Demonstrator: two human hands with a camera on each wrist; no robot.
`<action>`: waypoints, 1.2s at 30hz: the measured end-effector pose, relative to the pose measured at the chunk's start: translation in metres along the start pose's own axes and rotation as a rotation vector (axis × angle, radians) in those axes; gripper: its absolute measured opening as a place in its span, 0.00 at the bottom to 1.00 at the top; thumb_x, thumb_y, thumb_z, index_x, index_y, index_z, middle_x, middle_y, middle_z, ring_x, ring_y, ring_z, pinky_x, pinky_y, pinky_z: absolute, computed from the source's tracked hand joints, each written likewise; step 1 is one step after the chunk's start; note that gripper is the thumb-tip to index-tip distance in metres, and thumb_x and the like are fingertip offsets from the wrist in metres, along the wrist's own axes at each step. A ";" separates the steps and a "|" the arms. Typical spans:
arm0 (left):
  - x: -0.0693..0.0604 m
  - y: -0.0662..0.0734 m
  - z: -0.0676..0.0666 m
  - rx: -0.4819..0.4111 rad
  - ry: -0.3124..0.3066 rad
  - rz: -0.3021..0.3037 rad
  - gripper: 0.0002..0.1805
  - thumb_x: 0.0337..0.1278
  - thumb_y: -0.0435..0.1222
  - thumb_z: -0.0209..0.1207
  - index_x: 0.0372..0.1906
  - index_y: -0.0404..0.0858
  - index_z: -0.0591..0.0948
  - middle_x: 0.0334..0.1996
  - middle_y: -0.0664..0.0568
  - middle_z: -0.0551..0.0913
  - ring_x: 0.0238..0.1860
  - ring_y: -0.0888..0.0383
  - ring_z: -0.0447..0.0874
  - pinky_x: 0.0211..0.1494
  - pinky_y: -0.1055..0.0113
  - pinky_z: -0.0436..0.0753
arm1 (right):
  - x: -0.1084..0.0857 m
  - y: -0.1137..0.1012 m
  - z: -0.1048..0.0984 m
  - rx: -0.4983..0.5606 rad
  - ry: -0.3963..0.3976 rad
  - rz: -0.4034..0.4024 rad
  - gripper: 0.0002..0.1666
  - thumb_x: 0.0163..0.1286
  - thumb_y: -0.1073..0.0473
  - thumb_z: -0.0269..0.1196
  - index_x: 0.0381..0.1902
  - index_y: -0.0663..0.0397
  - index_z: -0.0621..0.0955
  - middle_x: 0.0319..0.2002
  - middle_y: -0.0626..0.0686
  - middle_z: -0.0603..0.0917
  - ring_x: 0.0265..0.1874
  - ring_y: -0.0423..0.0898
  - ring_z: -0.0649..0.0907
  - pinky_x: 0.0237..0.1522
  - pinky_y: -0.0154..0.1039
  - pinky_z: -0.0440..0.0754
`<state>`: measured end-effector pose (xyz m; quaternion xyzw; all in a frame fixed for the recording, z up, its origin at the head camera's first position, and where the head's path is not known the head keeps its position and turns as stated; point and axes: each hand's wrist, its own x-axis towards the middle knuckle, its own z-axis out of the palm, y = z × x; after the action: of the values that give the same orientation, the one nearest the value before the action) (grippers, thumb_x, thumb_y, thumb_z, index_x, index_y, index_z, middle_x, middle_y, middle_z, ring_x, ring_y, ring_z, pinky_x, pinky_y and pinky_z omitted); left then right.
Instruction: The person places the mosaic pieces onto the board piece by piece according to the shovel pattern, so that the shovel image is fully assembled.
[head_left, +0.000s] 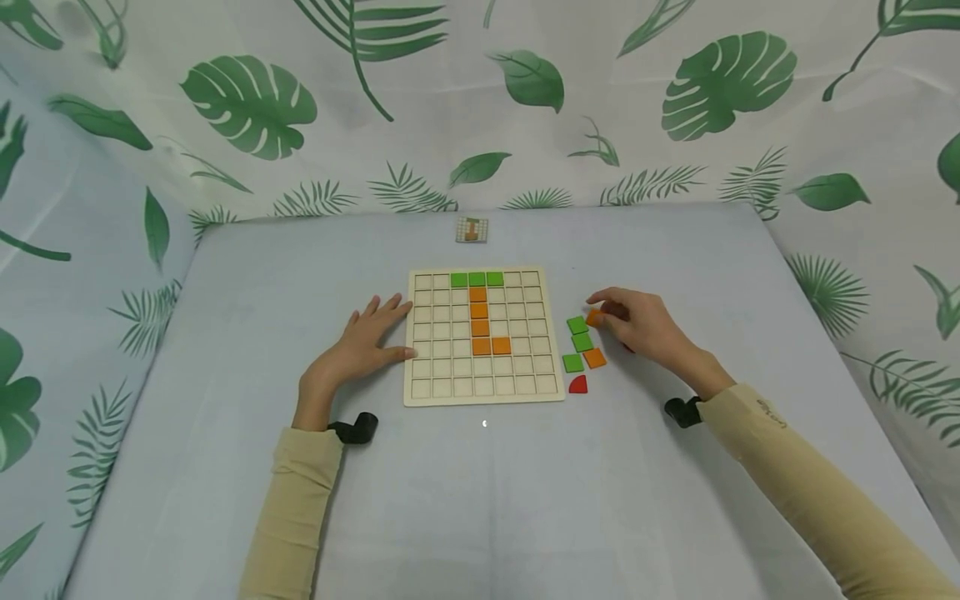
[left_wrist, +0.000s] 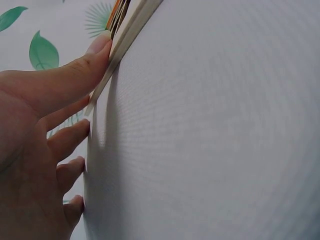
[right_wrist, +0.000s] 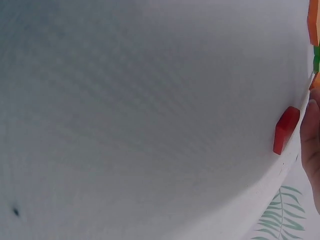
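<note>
The grid board [head_left: 442,387] lies on the surface [head_left: 480,500], seemingly partway filled: its cells hold three green tiles [head_left: 477,279] in a row and five orange tiles [head_left: 480,327] below, the remaining cells being bare. Not yet placed, beside it on the right, are three loose green tiles [head_left: 582,342], a loose orange tile [head_left: 595,358] and a red piece [head_left: 578,384]. The right hand [head_left: 637,322] pinches another orange tile [head_left: 594,317] between thumb and fingers; the left hand [head_left: 362,342], fingers spread, touches the board's left edge.

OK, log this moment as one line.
left hand: touching board edge | right hand: pinching orange tile | red piece: beside board | card: beyond board
</note>
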<state>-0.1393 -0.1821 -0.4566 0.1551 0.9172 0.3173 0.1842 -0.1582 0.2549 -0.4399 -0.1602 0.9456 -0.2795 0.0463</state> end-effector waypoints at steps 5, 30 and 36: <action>0.001 -0.001 0.000 0.009 -0.003 -0.014 0.44 0.70 0.47 0.63 0.83 0.40 0.55 0.84 0.41 0.45 0.84 0.38 0.31 0.82 0.37 0.32 | 0.000 0.001 -0.001 0.027 0.001 0.007 0.17 0.73 0.69 0.61 0.57 0.57 0.85 0.49 0.62 0.87 0.39 0.53 0.83 0.37 0.38 0.81; 0.003 -0.002 0.000 0.026 -0.001 -0.021 0.45 0.70 0.47 0.63 0.83 0.40 0.55 0.84 0.41 0.46 0.84 0.38 0.31 0.82 0.37 0.32 | 0.008 -0.015 0.004 0.289 -0.163 0.136 0.22 0.70 0.56 0.70 0.58 0.58 0.84 0.52 0.58 0.88 0.48 0.51 0.86 0.49 0.32 0.84; 0.003 -0.002 0.001 0.036 0.000 -0.017 0.45 0.70 0.47 0.63 0.83 0.39 0.55 0.84 0.40 0.46 0.84 0.37 0.32 0.82 0.36 0.33 | 0.013 -0.023 0.012 0.276 -0.179 0.097 0.20 0.68 0.57 0.71 0.56 0.58 0.85 0.50 0.57 0.88 0.46 0.51 0.86 0.47 0.30 0.84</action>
<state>-0.1417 -0.1824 -0.4591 0.1506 0.9241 0.2991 0.1842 -0.1618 0.2264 -0.4370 -0.1306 0.8969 -0.3888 0.1651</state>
